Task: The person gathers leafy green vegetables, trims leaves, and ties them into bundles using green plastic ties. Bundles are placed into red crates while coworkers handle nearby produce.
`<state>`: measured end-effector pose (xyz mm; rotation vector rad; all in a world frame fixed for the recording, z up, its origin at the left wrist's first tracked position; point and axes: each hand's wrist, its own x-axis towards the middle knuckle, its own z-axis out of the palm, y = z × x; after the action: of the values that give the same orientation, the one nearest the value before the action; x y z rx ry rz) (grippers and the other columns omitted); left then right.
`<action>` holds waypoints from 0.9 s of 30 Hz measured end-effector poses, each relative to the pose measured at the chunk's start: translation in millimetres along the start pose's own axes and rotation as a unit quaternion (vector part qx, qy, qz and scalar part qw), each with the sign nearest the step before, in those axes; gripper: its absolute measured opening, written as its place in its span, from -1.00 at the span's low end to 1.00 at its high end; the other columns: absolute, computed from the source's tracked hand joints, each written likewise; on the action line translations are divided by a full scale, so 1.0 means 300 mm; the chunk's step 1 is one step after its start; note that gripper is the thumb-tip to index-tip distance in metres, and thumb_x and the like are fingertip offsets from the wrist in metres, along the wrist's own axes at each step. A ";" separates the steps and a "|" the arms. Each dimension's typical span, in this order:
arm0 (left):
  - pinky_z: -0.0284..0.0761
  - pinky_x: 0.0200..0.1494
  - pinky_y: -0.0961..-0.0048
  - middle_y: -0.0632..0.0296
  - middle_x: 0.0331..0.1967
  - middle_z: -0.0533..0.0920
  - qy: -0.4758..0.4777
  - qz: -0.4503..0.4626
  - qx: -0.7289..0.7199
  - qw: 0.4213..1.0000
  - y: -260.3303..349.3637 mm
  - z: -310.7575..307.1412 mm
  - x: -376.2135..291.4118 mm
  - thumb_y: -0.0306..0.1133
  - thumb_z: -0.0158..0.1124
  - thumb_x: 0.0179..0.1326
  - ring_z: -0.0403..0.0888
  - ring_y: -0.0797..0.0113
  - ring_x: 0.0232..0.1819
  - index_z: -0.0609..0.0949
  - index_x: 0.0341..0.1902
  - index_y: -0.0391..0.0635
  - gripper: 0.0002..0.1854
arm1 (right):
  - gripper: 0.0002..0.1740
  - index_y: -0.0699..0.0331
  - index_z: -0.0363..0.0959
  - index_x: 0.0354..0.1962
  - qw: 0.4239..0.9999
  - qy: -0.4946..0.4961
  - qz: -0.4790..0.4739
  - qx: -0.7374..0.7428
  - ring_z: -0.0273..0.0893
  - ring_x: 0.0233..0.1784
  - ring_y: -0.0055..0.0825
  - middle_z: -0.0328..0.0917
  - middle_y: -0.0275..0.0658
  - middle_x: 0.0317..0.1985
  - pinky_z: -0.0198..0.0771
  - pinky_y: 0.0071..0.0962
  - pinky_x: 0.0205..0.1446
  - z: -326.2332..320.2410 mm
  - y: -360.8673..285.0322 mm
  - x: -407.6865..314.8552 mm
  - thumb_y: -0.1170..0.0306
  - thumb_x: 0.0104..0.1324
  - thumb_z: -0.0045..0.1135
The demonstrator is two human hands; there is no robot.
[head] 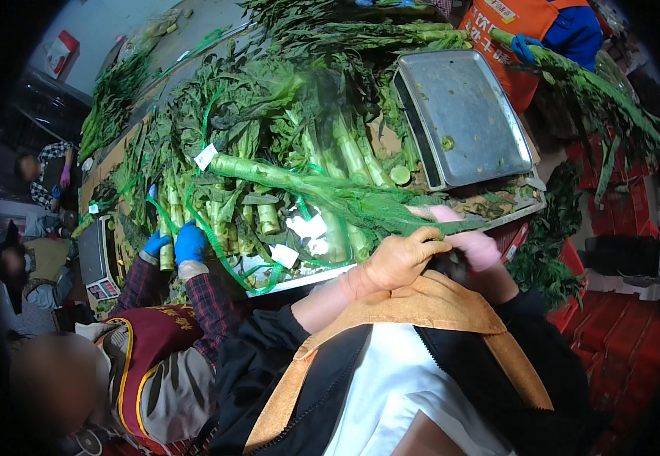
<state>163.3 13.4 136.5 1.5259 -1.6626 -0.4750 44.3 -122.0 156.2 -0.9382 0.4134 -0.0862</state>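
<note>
A green mesh net [335, 196] with a white tag [205, 157] at one end covers a celtuce stem [250, 171] and its leaves. It lies slantwise over other celtuce, its narrow leafy end towards me. My left hand [404, 256] grips the gathered tail of the net, fingers bent. Blurred in a pink glove, my right hand [475, 248] is wrapped around the same tail, just right of my left. Some of its fingers show on the far side of the net. A tan apron [421, 302] hangs below both hands.
A metal scale pan [466, 114] stands at the right of the table. At left, a co-worker's blue-gloved hands [191, 242] hold celtuce beside another scale [97, 256]. Across the table, a person in an orange apron [506, 51] holds a celtuce. Red crates [615, 336] stand at right.
</note>
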 end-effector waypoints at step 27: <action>0.43 -0.16 0.24 0.00 -0.29 0.47 0.102 -0.371 0.087 0.919 0.000 0.065 -0.245 -0.34 0.28 0.09 0.49 -0.01 -0.24 0.53 -0.19 -0.17 -0.75 | -0.21 0.12 0.16 0.26 0.893 -0.105 -0.069 -0.432 0.23 0.30 -0.31 0.24 -0.11 0.26 0.14 -0.39 0.32 -0.190 0.055 0.245 0.30 0.07 0.27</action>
<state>144.0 78.6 102.2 2.2492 -0.9379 -0.5368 88.2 -174.1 90.9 -1.8419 0.1663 0.0827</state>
